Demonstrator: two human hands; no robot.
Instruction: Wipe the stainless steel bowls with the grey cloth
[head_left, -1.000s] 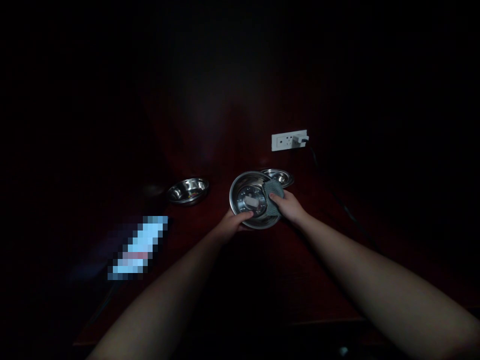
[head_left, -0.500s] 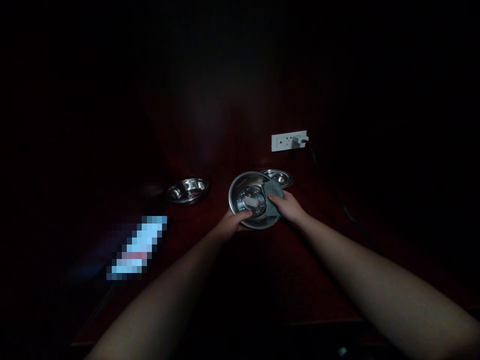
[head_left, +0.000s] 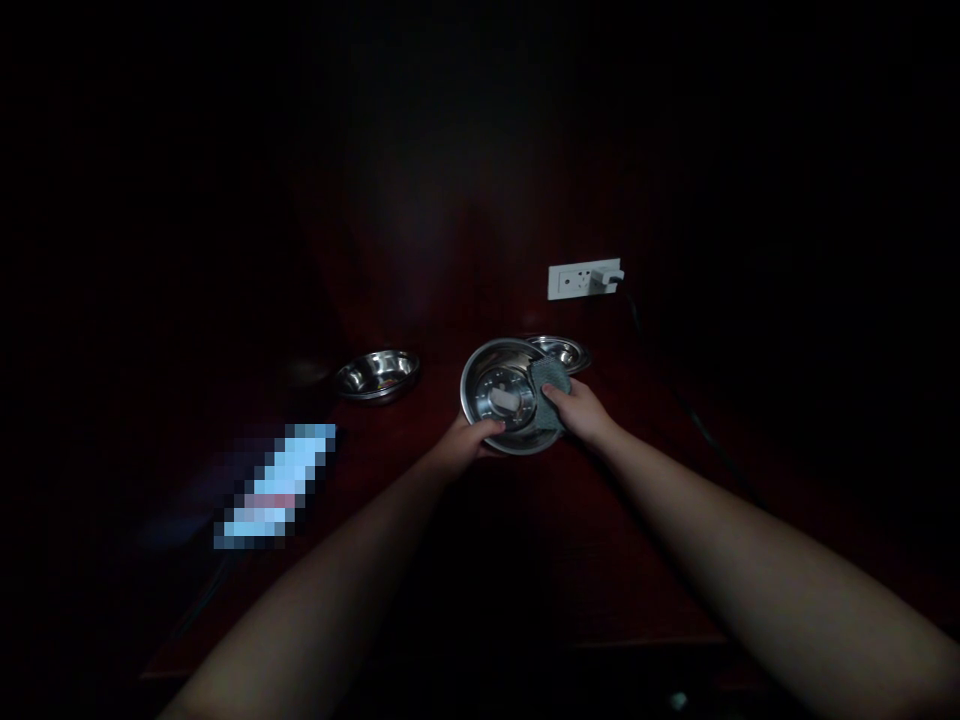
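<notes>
My left hand [head_left: 466, 443] grips the lower left rim of a shiny steel bowl [head_left: 480, 372], thumb inside and fingers underneath. The bowl is tilted toward me, and a pale rectangular patch shows on its bottom. In my right hand [head_left: 583, 410] is a grey-green cloth [head_left: 550, 396], folded over the bowl's right rim, with my thumb pressing it from the inside. My right fingers are hidden behind the cloth and bowl. Partly covered by the bowl, a shallow round steel piece [head_left: 571, 353] lies on the dark red table [head_left: 600, 560].
To the left sits another steel bowl [head_left: 377, 376], seemingly stacked on a second one. Nearer me, a lit screen [head_left: 281, 485] is blurred into blocks. A white wall socket [head_left: 574, 280] holds a plug, whose cord [head_left: 705, 430] runs down the right side. Surroundings are very dark.
The view has shifted slightly. Both hands keep their hold on the bowl and cloth, with only a slight movement of the left thumb toward the rim.
</notes>
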